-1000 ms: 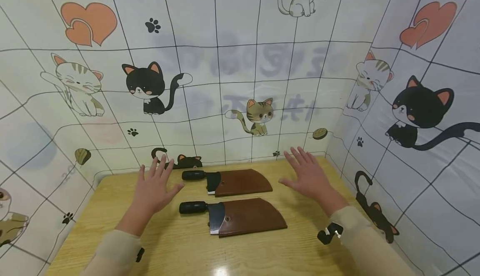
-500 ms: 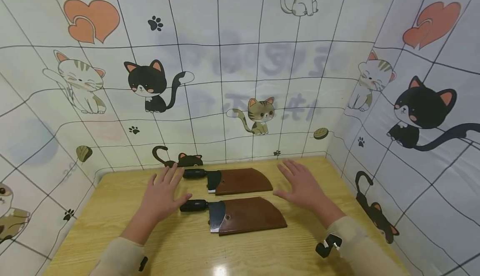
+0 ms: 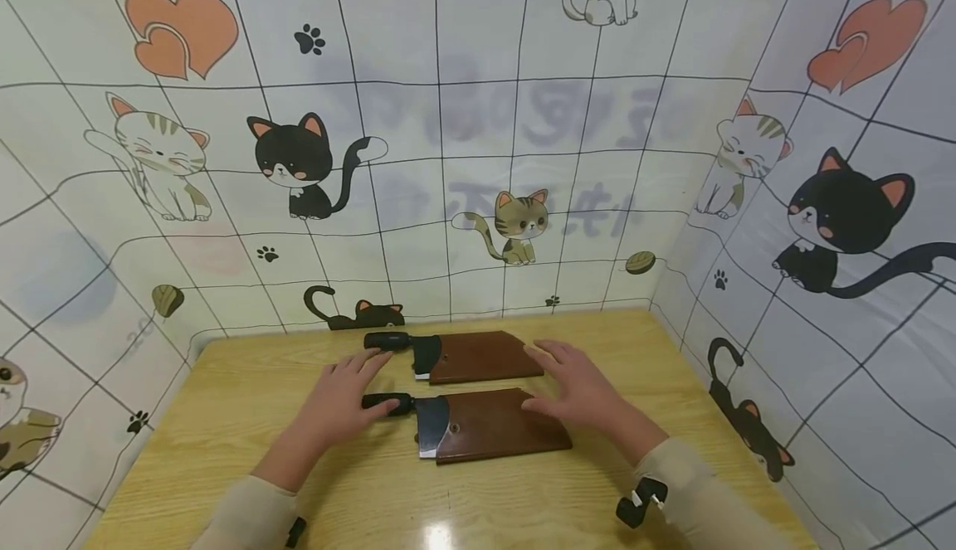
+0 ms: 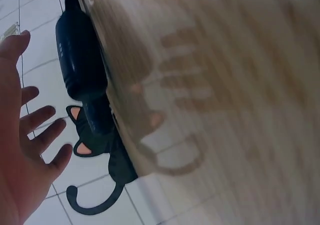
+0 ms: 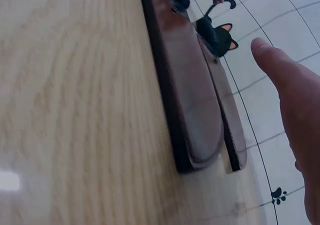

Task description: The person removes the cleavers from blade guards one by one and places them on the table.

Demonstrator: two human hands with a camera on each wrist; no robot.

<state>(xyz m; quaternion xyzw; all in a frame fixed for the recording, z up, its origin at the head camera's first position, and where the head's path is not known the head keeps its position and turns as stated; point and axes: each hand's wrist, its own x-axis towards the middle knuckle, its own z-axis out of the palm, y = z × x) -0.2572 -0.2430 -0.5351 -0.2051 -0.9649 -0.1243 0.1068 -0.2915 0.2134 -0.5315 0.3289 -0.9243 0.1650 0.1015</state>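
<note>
Two cleavers lie parallel on the table in the head view, both in brown leather sheaths with their black handles to the left. The near cleaver is slightly larger than the far cleaver. Over the handle side hovers my left hand, fingers spread, with its thumb overlapping the near handle in that view. The left wrist view shows this hand apart from the black handle. At the sheath tips is my right hand, fingers loosely extended. In the right wrist view a gap separates its thumb from both sheaths.
The light wooden table ends at a white gridded cloth wall with cat prints at the back. A similar wall stands on the right, and another on the left. Black camera mounts sit on both wrists.
Both hands have moved inward and down toward the cleavers, the left one to the right and the right one to the left. The cleavers still lie in place.
</note>
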